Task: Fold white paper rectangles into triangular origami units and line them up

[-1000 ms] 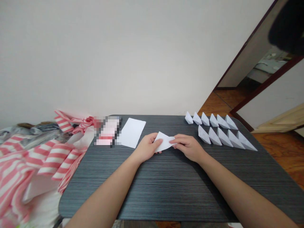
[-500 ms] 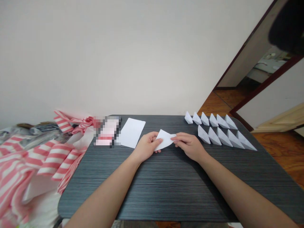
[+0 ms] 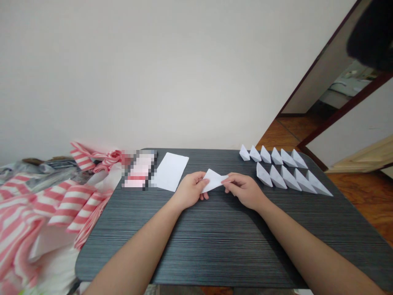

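A small folded white paper (image 3: 211,180) is held above the middle of the table between my two hands. My left hand (image 3: 192,190) pinches its left side, thumb on top and fingers underneath. At the paper's right corner, my right hand (image 3: 244,189) pinches the edge between thumb and fingertips. Flat sheets of white paper (image 3: 172,171) lie to the left of my left hand. Beyond my right hand stand two rows of folded white paper boats, a back row (image 3: 265,154) and a front row (image 3: 288,178).
The dark wood-grain table (image 3: 215,246) stands against a pale wall (image 3: 184,73). A pixelated pink and white object (image 3: 139,170) lies at its back left. Red-and-white striped cloth (image 3: 70,205) is heaped left of the table. A doorway opens at the right over a wooden floor (image 3: 362,196).
The paper's lower edge, bowed before, now looks flatter and straighter. My right fingers have shifted slightly at its right corner; my left hand keeps its grip.
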Available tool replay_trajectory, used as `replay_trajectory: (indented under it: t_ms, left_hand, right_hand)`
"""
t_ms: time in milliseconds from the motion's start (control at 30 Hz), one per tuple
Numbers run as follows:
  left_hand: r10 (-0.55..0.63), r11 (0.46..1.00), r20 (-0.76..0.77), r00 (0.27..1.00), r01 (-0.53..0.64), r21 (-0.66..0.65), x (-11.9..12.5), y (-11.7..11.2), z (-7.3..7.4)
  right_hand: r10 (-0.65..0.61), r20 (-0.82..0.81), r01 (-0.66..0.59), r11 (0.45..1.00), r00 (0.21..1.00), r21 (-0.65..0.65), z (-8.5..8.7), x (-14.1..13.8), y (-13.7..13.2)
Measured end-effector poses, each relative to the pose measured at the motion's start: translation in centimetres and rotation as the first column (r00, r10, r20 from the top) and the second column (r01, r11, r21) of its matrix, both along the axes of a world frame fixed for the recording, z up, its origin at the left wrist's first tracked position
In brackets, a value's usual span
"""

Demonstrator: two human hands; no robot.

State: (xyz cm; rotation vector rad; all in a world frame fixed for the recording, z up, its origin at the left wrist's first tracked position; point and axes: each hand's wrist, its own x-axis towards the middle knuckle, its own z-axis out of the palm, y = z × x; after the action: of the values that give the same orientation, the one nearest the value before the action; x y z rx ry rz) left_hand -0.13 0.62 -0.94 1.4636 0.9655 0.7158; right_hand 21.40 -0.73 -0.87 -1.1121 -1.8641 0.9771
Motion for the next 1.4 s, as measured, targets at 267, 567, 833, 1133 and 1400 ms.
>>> replay_trajectory:
  t_ms: [267, 567, 833, 1133, 1400]
  left_hand:
    - [-0.051, 0.999, 0.023, 0.998, 0.050, 0.003, 0.2, -0.3, 0.6]
    - [-0.044, 0.999, 0.036, 0.998, 0.044, -0.001, 0.3, -0.5, 0.7]
    - [-0.085, 0.996, 0.063, 0.994, 0.086, -0.014, 0.2, -0.5, 0.8]
    - [-0.041, 0.999, 0.103, 0.994, 0.039, 0.014, 0.6, -0.9, 0.6]
    - [0.008, 1.000, 0.061, 0.998, -0.007, -0.018, 0.7, -0.6, 0.6]
  right_hand:
    - [-0.081, -0.061, 0.070, 0.985, 0.995, -0.157, -0.7, 0.1, 0.2]
    - [-0.085, -0.122, 0.058, 0.976, 0.989, -0.210, -0.9, 0.0, 0.1]
    - [-0.088, -0.197, 0.030, 0.959, 0.977, -0.282, -0.9, -0.1, 0.2]
    - [-0.165, -0.232, 0.101, 0.959, 0.958, -0.266, -0.9, 0.1, 0.4]
    - [-0.119, -0.211, 0.064, 0.965, 0.970, -0.253, -0.8, 0.1, 0.2]
